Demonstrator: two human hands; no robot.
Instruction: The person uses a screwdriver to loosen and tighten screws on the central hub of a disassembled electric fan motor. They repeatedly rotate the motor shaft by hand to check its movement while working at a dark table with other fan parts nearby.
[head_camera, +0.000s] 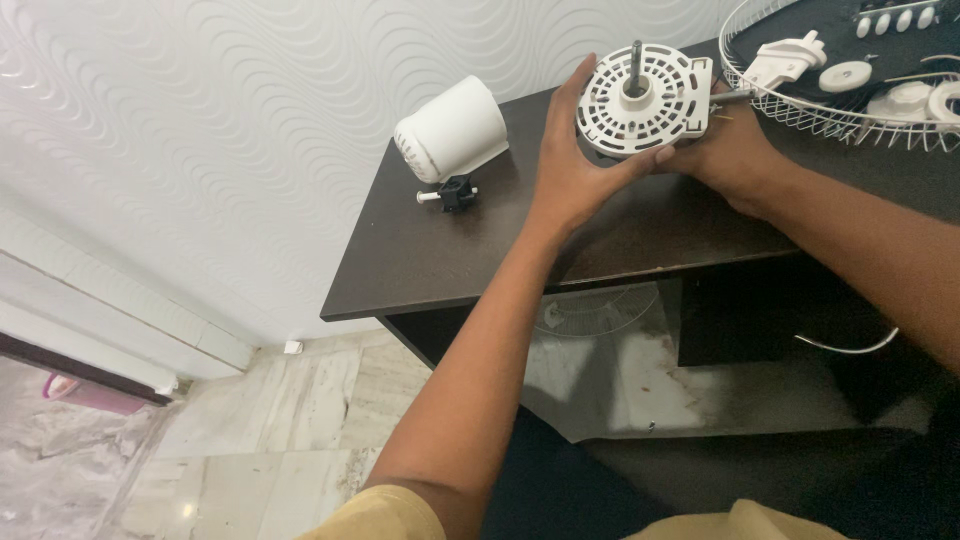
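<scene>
Two hands are on one part in the head view, and I see both clearly. My left hand (575, 165) is wrapped around the near left edge of a round white fan motor (645, 100), fingers spread up its side and thumb reaching under its lower rim. My right hand (725, 150) grips the same motor from the right, its fingers curled behind and below the housing. So both hands are closed on the motor, which sits between them, held at the back of the dark counter (450, 250); I cannot tell whether its underside rests on the surface or is lifted just off it. The motor's vented face is turned up toward me, and a metal shaft (636, 62) stands up from its middle.

Left of my left hand, well apart from it, a white rounded cover (452, 130) lies on its side on the counter, with a small black bracket (455, 193) and a white pin touching it below. Just beyond my right hand, a white wire fan guard (830, 100) lies on the counter and holds several small white plastic parts (845, 75). Below the counter's edge a second wire guard (600, 310) shows dimly, above a pale tiled floor (270, 440).
</scene>
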